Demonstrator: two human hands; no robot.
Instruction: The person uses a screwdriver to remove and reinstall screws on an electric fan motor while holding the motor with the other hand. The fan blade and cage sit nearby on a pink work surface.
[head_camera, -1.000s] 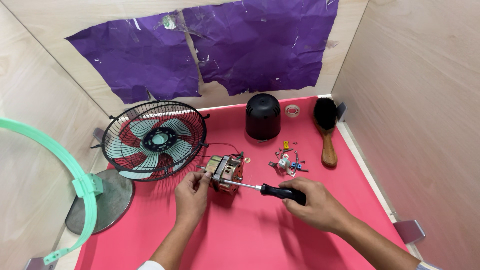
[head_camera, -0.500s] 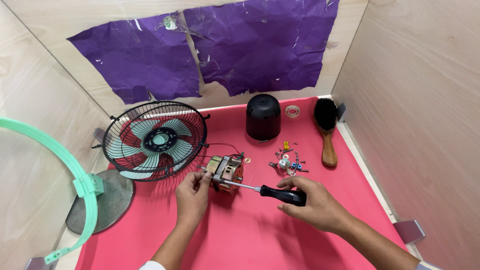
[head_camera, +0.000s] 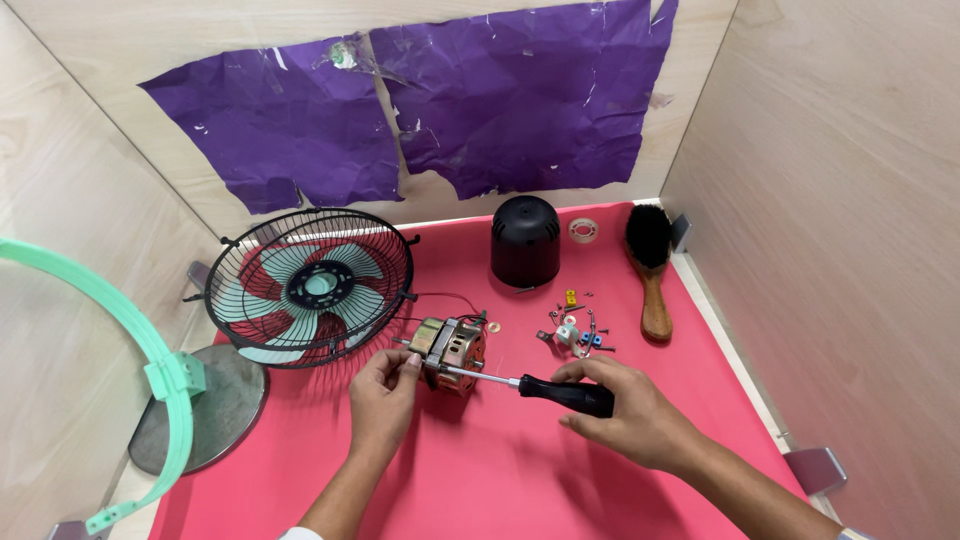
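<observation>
A small fan motor (head_camera: 455, 352) with copper windings lies on the red mat (head_camera: 500, 470). My left hand (head_camera: 385, 398) grips the motor's left side with its fingertips. My right hand (head_camera: 625, 405) holds a black-handled screwdriver (head_camera: 555, 391), whose shaft points left and whose tip touches the motor. A thin wire runs from the motor towards the fan cage.
A black wire fan cage (head_camera: 310, 288) with teal blades stands at the left. Behind are a black dome cover (head_camera: 525, 240), a white ring (head_camera: 583, 229) and a wooden brush (head_camera: 651, 265). Several screws and small parts (head_camera: 575, 328) lie by the motor. A grey round base (head_camera: 200, 405) and green ring (head_camera: 120, 330) sit far left.
</observation>
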